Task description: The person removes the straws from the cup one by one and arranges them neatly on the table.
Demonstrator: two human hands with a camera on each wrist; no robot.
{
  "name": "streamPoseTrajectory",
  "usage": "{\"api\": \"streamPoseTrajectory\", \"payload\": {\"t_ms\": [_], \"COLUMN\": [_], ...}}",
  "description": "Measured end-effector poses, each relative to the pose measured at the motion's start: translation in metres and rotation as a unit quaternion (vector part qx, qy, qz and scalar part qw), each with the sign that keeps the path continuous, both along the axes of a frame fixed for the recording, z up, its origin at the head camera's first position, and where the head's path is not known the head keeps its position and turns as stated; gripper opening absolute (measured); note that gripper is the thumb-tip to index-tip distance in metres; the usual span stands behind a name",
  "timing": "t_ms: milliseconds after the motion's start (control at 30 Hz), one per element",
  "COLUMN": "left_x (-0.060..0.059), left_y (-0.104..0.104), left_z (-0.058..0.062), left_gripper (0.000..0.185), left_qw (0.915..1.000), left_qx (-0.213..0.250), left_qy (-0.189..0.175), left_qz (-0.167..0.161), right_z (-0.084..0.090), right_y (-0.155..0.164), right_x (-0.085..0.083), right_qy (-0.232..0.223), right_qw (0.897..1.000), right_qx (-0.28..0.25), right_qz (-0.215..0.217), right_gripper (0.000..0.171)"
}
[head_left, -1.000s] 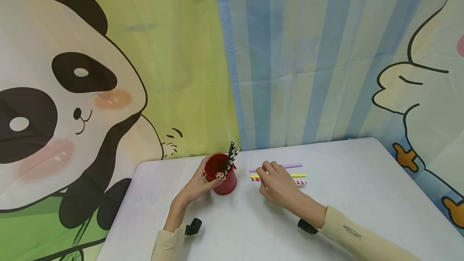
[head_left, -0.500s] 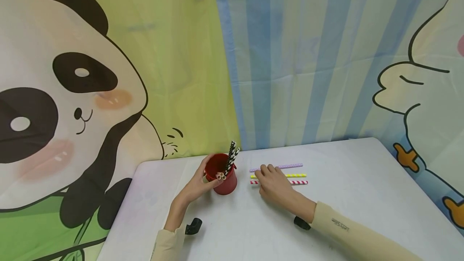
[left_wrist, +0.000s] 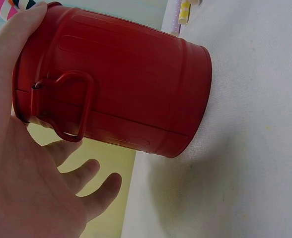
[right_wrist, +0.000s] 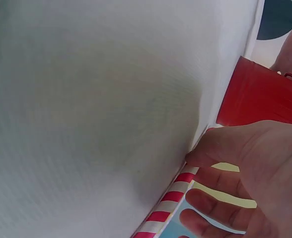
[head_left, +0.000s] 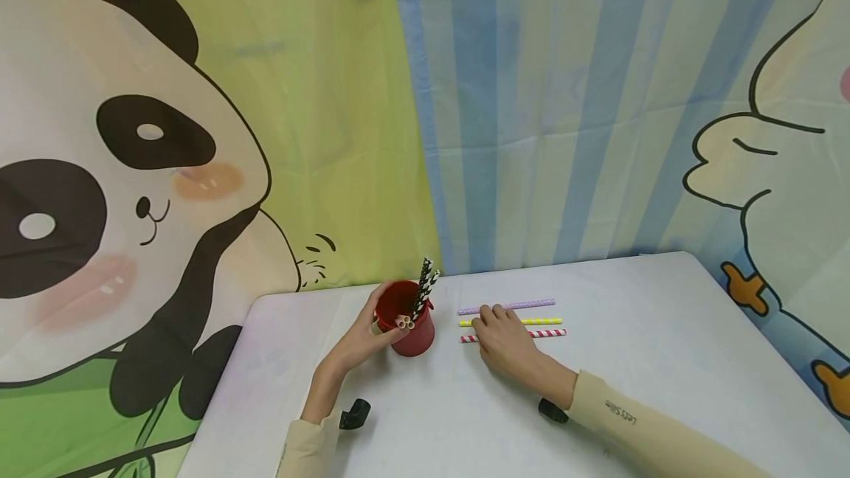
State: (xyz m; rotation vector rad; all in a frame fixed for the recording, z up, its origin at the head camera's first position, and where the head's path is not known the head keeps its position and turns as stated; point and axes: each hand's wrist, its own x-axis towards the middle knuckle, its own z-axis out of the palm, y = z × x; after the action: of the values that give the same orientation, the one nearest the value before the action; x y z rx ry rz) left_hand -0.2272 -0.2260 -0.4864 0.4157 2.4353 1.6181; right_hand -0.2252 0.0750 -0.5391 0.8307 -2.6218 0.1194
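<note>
My left hand (head_left: 361, 338) grips a red metal cup (head_left: 415, 334) that stands on the white table (head_left: 664, 360). Black-and-white patterned straws (head_left: 425, 282) and a few beige straws (head_left: 403, 323) stick out of it. In the left wrist view my thumb lies on the rim of the cup (left_wrist: 126, 84) by its wire handle. To the cup's right lie a purple straw (head_left: 524, 305), a yellow straw (head_left: 547, 321) and a red-and-white straw (head_left: 553, 333). My right hand (head_left: 505, 341) covers their left parts. In the right wrist view the red-and-white straw (right_wrist: 171, 198) passes between thumb and fingers.
Cartoon backdrop cloth hangs right behind the table's far edge, with a panda (head_left: 119, 190) on the left and blue stripes (head_left: 531, 94) in the middle. Bare tabletop stretches to the right of the straws and towards me.
My right hand has slid down and left over the straws. The red-and-white straw's left end has shifted slightly towards me. The left hand and cup have stayed put.
</note>
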Motion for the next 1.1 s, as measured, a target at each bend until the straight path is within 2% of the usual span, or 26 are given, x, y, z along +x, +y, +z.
{"api": "streamPoseTrajectory", "payload": {"t_ms": [200,1000,1100], "left_x": [0.004,0.0028,0.0012], "left_y": [0.0014,0.0006,-0.0002], "left_z": [0.0088,0.0079,0.005], "left_gripper": [0.089,0.087,0.087], "left_qw": [0.9999,1.0,1.0], "left_qx": [-0.001,-0.002,-0.005], "left_qy": [-0.011,-0.003,-0.002], "left_qz": [-0.003,-0.004,-0.003], "right_z": [-0.0006,0.0007,0.0025], "right_y": [0.0001,-0.0008,-0.0011], "right_x": [-0.0003,0.0004,0.0013], "right_qy": [-0.009,-0.001,-0.004], "right_qw": [1.0,1.0,0.999], "right_qx": [-0.01,-0.029,-0.032], "right_qz": [-0.002,0.0,0.001], "right_gripper": [0.013,0.015,0.016]}}
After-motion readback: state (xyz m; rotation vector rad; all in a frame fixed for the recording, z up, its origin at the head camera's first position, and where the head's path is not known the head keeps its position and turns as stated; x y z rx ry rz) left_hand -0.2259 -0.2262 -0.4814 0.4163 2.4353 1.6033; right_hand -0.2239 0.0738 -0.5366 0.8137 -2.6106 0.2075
